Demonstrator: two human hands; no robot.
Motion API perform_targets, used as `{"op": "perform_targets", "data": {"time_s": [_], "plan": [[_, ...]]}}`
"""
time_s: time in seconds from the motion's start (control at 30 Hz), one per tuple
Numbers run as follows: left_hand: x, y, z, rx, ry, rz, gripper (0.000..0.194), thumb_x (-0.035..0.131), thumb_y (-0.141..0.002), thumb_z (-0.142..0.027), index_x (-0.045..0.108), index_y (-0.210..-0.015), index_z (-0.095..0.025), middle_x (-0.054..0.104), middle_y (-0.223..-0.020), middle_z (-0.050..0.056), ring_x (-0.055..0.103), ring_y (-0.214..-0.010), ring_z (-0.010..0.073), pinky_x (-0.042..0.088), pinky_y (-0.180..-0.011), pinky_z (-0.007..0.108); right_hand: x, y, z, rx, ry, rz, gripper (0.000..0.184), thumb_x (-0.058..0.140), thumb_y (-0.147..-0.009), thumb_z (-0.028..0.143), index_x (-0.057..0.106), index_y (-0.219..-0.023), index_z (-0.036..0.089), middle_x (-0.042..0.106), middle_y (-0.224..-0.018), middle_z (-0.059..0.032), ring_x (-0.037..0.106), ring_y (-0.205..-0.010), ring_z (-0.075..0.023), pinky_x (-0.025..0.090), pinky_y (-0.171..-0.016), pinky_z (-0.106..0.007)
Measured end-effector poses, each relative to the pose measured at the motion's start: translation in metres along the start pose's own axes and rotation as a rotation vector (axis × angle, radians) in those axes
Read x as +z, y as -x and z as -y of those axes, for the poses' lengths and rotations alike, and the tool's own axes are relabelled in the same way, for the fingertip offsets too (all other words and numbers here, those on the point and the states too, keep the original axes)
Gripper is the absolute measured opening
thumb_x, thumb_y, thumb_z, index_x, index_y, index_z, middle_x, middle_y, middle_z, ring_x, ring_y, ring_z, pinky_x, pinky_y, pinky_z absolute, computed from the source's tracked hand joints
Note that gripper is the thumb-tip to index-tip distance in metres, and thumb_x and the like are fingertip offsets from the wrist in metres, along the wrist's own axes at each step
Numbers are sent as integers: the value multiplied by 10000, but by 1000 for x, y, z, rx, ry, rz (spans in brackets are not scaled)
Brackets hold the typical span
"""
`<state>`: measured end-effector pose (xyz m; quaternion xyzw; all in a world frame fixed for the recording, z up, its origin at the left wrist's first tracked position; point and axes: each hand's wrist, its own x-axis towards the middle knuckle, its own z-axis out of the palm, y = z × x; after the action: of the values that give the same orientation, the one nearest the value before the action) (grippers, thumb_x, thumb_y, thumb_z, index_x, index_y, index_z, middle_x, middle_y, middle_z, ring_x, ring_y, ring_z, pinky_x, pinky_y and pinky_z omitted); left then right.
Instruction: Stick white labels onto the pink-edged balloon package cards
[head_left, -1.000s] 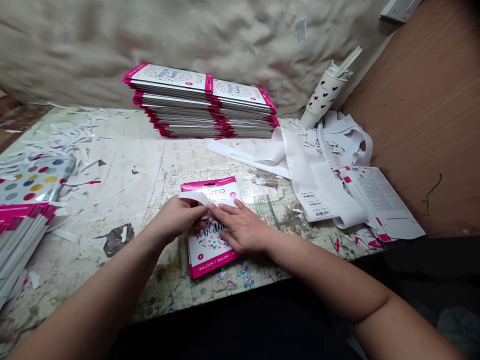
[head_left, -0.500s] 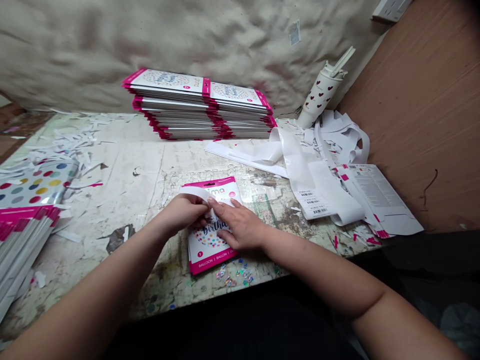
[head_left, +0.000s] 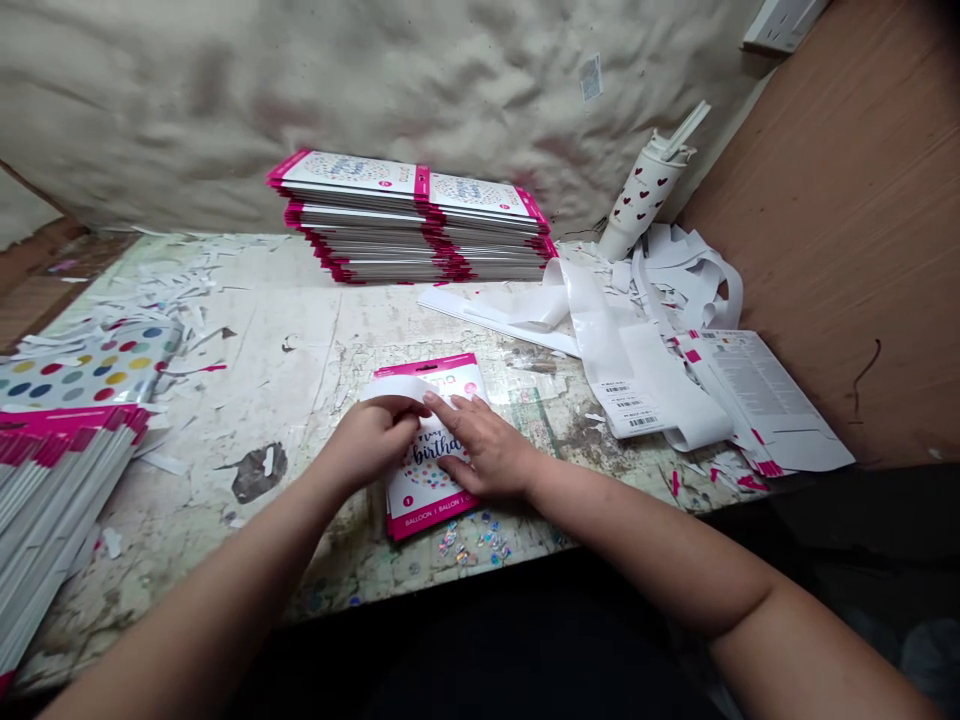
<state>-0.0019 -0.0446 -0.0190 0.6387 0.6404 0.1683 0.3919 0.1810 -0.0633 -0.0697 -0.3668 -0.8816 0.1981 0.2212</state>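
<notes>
A pink and white balloon packet (head_left: 421, 482) lettered "birthday" lies on the worktable near its front edge, with what looks like another packet under it. My left hand (head_left: 379, 440) is closed in a pinch at the packet's upper left. From it a white paper strip (head_left: 399, 387) arcs up and over to the right. My right hand (head_left: 487, 452) rests on the packet's right side, fingers stretched out and apart. Its index fingertip meets the end of the strip. Part of the packet's print is hidden beneath both hands.
Stacked packets (head_left: 435, 225) stand at the back. More packets (head_left: 60, 480) and a dotted sheet (head_left: 97, 365) lie at left. To the right are a label strip (head_left: 630, 375), printed cards (head_left: 772, 400) and a tumbler with hearts (head_left: 645, 195). Paper scraps (head_left: 157, 300) litter the table.
The view has shifted slightly, so things sit a little to the right. My left fist has turned a bit over the strip. My right hand still lies on the packet.
</notes>
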Motion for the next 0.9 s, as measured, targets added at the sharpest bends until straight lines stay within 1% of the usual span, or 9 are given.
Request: {"op": "perform_targets", "data": {"time_s": [0.07,0.13,0.27,0.37,0.43,0.5,0.6,0.77,0.9], "plan": [[14,19,10,212,-179,-219,376,455,-733,-355,651,-987,-159,649,-1095,132,555,-1084,296,408,-964,414,2,0,-1,-6,-12,-13,761,479,-863,300,40,-1476,195,402,-1404,-140,321,-1310,-304,250,-1054,-556],[33,35,21,384,-417,-350,479,388,-813,-364,593,-1147,-89,561,-1257,191,461,-1219,331,340,-1028,475,1,0,-1,-24,-45,-26,774,495,-849,270,45,-1475,201,388,-1419,-131,344,-1298,-299,235,-1062,-554],[60,49,31,396,-710,-342,539,344,-875,-373,504,-1271,-44,469,-1344,240,433,-1246,372,360,-999,526,-18,-5,-2,-8,-258,-80,767,576,-783,218,191,-1446,233,408,-1402,-105,440,-1220,-245,316,-1045,-476],[61,48,30,404,-756,-337,520,358,-882,-381,506,-1284,-85,469,-1345,235,442,-1239,374,385,-982,509,-38,-18,-6,204,-511,-283,526,644,-748,290,470,-1242,242,455,-1342,-88,512,-1111,-202,485,-843,-336],[58,46,29,425,-751,-336,519,364,-883,-379,510,-1280,-79,475,-1333,247,438,-1240,375,389,-985,495,-46,-28,-9,391,-725,-326,318,647,-750,340,552,-1023,207,603,-1111,-75,592,-822,-138,497,-637,-248],[57,46,29,429,-734,-343,520,368,-883,-375,503,-1282,-70,462,-1336,256,431,-1246,370,390,-993,482,-47,-37,-11,552,-963,-182,224,642,-755,349,541,-864,182,649,-777,-15,500,-499,-71,405,-446,-184],[58,48,29,408,-703,-360,499,386,-883,-368,503,-1277,-86,336,-1425,252,411,-1263,372,406,-983,470,-40,-44,-11,729,-1153,38,180,662,-740,260,507,-738,169,594,-540,37,346,-319,-36,244,-325,-156],[60,51,28,456,-651,-404,464,401,-891,-351,523,-1247,-78,-67,-1524,217,398,-1272,385,410,-987,445,-25,-48,-14,852,-938,-47,162,656,-736,134,509,-675,157,570,-473,38,422,-342,-48,318,-366,-153],[58,49,30,512,-731,-383,489,384,-894,-339,516,-1254,-35,305,-1446,254,381,-1282,383,370,-1024,478,-30,-49,-12,795,-574,34,99,649,-759,211,566,-744,159,649,-631,-17,580,-528,-112,443,-504,-204]]}}
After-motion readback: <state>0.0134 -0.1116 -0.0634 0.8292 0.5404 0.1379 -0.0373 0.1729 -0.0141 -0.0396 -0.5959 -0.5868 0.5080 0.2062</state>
